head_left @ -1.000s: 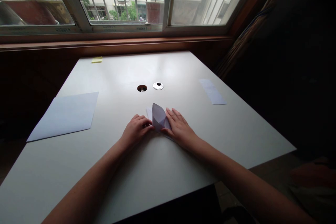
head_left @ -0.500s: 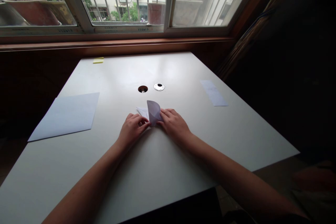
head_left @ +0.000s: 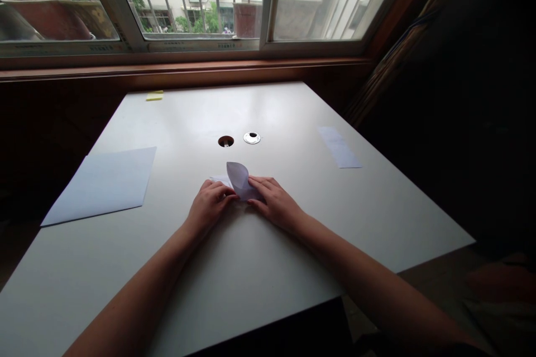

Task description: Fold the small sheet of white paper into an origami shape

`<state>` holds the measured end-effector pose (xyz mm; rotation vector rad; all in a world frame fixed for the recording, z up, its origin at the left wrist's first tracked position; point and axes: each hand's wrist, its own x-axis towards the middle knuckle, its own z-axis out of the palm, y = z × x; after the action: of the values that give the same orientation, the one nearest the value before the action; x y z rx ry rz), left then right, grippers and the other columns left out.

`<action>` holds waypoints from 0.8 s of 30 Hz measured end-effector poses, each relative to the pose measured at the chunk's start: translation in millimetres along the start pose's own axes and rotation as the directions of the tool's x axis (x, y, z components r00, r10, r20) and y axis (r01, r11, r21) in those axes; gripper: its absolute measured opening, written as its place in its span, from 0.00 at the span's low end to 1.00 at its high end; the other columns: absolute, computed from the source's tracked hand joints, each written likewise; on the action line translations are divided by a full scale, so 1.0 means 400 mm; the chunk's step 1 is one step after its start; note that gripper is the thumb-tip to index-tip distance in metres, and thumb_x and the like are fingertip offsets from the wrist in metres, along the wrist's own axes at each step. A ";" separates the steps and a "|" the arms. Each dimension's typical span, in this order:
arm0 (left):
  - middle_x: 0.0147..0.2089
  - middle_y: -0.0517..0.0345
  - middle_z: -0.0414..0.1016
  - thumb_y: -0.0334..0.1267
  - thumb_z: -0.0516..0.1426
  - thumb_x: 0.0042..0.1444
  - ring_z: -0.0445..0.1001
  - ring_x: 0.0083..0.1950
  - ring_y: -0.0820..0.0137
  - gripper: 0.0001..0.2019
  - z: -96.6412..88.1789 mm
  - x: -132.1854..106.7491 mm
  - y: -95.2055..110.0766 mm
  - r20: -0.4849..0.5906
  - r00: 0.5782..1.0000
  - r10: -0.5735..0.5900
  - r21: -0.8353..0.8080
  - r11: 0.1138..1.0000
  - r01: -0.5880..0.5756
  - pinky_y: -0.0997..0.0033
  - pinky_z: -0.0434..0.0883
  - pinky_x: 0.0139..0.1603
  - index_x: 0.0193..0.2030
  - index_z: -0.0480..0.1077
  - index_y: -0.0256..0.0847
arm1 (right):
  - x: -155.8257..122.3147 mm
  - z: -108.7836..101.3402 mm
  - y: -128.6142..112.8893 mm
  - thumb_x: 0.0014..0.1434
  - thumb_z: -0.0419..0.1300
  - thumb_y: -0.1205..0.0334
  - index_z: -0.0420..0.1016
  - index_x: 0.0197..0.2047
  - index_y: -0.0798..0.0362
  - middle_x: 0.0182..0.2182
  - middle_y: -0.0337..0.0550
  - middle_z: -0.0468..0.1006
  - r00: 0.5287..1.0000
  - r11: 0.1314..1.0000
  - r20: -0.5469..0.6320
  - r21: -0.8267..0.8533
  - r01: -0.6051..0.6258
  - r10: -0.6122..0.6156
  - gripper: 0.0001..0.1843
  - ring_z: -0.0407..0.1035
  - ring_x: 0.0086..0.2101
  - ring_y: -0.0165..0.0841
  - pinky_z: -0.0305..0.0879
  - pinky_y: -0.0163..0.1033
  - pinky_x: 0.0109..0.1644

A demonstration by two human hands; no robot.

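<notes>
A small folded sheet of white paper (head_left: 238, 176) is between my hands at the middle of the white table (head_left: 268, 268). One flap stands up and curls over to the left; another part lies low beside my left fingers. My left hand (head_left: 211, 201) is closed, its thumb and fingers pinching the paper's near left edge. My right hand (head_left: 274, 198) grips the right side, fingers on top and thumb at the near edge. The fingers partly cover the folds.
A large stack of white paper (head_left: 104, 184) lies at the left edge, a narrow paper strip (head_left: 340, 148) at the right. Yellow sticky notes (head_left: 154, 95) sit at the far left. Beyond my hands are a round cable hole (head_left: 225, 141) and its metal cover (head_left: 252, 138).
The standing flap has tipped to the left and lower, and its curl is wider. My right hand has shifted slightly left with the paper; both hands keep hold.
</notes>
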<state>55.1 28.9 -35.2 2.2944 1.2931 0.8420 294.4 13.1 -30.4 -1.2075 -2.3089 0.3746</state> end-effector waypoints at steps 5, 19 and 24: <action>0.38 0.57 0.79 0.45 0.59 0.62 0.67 0.43 0.62 0.09 0.000 0.003 0.000 0.019 1.000 -0.012 0.005 1.000 0.012 0.61 0.68 0.48 0.38 0.78 0.46 | 0.003 -0.004 -0.009 0.65 0.59 0.61 0.67 0.62 0.50 0.57 0.47 0.74 0.996 0.989 -0.053 0.137 -0.058 0.066 0.23 0.65 0.57 0.39 0.63 0.49 0.64; 0.38 0.56 0.77 0.44 0.60 0.61 0.67 0.44 0.62 0.07 -0.004 0.007 -0.004 0.072 0.997 0.023 -0.003 1.000 -0.023 0.62 0.67 0.50 0.40 0.77 0.46 | 0.020 0.003 0.001 0.55 0.68 0.63 0.77 0.46 0.45 0.52 0.44 0.69 0.985 0.980 -0.067 0.137 -0.147 0.157 0.14 0.63 0.51 0.41 0.65 0.49 0.58; 0.39 0.56 0.77 0.42 0.61 0.60 0.66 0.44 0.62 0.06 -0.004 0.005 -0.002 0.078 0.997 0.029 0.007 1.000 -0.029 0.63 0.67 0.49 0.40 0.77 0.46 | 0.013 0.006 0.000 0.56 0.67 0.64 0.81 0.43 0.40 0.56 0.42 0.65 0.991 0.987 -0.037 0.096 -0.127 0.131 0.12 0.60 0.50 0.41 0.65 0.52 0.58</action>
<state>54.2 31.1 -33.7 2.3337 1.2353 0.7504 290.6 17.3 -31.0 -1.3092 -2.1577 0.4925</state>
